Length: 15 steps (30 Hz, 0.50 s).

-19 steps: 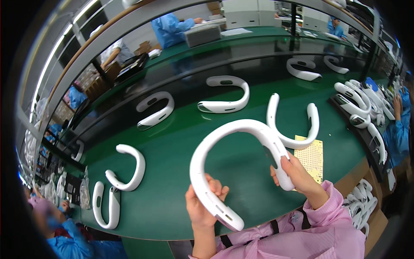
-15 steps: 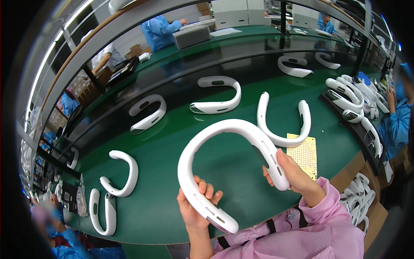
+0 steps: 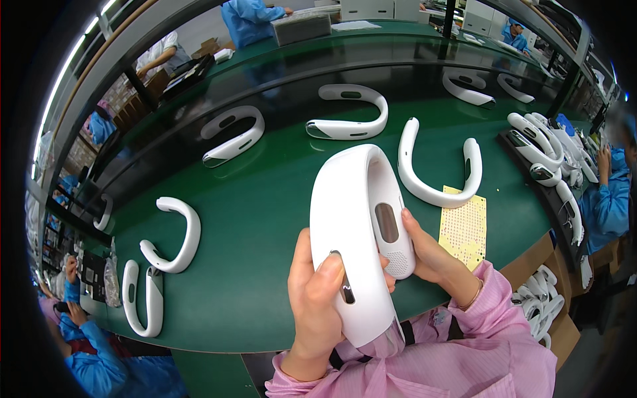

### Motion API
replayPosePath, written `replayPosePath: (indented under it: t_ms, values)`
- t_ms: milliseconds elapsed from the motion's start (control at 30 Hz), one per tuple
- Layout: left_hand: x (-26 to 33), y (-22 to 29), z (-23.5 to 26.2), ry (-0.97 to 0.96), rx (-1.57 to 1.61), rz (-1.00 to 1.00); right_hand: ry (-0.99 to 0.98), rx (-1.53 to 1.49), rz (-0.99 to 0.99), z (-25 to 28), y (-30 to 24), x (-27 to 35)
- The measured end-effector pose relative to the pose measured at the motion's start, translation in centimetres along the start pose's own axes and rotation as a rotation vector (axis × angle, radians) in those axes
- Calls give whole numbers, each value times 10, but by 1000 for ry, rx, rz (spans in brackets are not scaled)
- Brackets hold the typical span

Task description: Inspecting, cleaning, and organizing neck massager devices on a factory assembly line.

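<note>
Now turned edge-on from its earlier flat U view, white neck-worn fan gripped by left hand and right hand above green counter.

White U-shaped neckband, smooth glossy plastic, held clear above the green worktop. Seen nearly edge-on: the closed bend of the U points up and away, both arm ends point down toward the person. Right-hand arm shows a dark oval window and, below it, a fine perforated grille at the tip. Left-hand arm carries a narrow dark slot near its lower end. Left hand grips the left arm, thumb over the slot; right hand cups the right arm's tip.
</note>
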<state>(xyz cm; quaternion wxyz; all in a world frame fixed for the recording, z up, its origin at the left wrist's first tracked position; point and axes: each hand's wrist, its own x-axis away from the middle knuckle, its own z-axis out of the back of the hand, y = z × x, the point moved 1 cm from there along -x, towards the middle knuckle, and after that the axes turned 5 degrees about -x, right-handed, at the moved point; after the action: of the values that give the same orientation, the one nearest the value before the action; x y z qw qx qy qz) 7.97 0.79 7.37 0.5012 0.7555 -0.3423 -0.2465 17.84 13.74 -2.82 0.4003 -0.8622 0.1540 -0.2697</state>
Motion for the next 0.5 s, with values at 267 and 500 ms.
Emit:
replayPosePath:
  t_ms: [267, 500]
  values:
    - [1, -1, -1, -48, -86, 37, 11, -20, 15, 1, 3, -3]
    - [5, -2, 3, -50, -117, 42, 18, -8, 19, 2, 5, -4]
